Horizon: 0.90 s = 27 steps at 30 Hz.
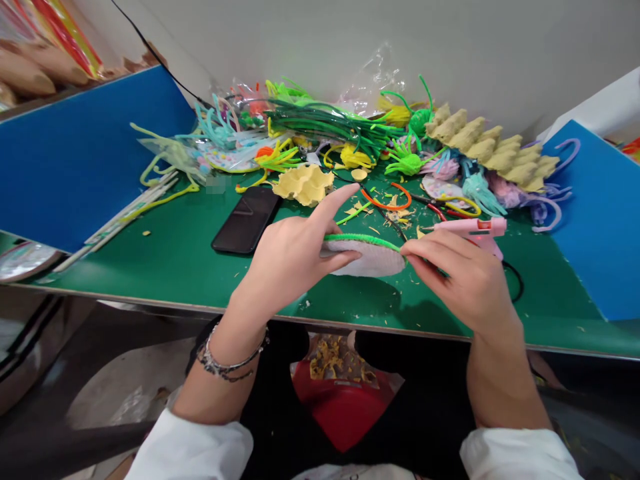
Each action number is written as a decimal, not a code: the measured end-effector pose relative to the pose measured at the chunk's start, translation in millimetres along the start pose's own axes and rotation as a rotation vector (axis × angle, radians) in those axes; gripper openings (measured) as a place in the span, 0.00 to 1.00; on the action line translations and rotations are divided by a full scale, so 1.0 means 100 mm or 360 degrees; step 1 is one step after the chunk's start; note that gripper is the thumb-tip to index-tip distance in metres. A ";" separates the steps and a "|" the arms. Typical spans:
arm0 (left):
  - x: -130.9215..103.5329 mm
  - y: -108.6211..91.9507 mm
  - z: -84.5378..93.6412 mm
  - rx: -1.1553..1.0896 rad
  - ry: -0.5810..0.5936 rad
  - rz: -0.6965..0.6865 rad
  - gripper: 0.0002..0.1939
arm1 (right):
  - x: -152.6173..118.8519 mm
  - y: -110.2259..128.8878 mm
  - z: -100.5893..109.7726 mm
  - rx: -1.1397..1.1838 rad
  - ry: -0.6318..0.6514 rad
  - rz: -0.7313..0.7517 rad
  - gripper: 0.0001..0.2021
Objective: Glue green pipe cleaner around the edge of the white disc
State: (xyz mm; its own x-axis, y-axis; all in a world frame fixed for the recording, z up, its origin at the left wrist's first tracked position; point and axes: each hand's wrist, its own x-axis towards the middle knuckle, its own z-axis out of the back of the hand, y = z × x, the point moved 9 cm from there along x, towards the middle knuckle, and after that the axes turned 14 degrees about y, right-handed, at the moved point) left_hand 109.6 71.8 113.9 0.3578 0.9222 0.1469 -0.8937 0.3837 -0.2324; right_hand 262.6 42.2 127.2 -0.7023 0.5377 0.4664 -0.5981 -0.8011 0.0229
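Observation:
A pale oval disc [373, 259] is held tilted above the green table, its face toward me. A bright green pipe cleaner [363, 238] runs along its upper edge. My left hand [295, 257] grips the disc's left side with the thumb in front, its index finger stretched up and away. On the right, my right hand [457, 270] pinches the pipe cleaner and the disc's edge between thumb and fingers. A pink glue gun [473, 228] lies just behind my right hand. An orange curved pipe cleaner [387, 205] rests beyond the disc.
On the green table [165, 267] lie a black phone [247, 220], pliers [453, 208], egg carton pieces [303, 185] and scraps. Colourful pipe-cleaner bundles [340, 130] fill the back. Blue panels [100, 153] stand at both sides. A red container [343, 407] with scraps sits below the table edge.

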 end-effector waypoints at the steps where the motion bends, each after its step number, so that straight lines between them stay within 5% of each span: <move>1: 0.00 0.00 0.00 0.0005 0.0003 0.0006 0.39 | 0.00 0.00 0.00 0.0000 0.0003 -0.0001 0.04; 27: 0.01 0.03 0.00 -0.0098 0.0046 0.0068 0.43 | -0.03 0.01 0.02 -0.0041 -0.0043 -0.0008 0.05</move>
State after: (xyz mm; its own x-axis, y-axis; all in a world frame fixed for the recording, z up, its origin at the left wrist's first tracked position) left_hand 107.3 74.1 113.1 0.3281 0.9384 0.1081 -0.8903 0.3454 -0.2967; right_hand 264.7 39.6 127.5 -0.6888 0.5341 0.4902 -0.6116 -0.7912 0.0027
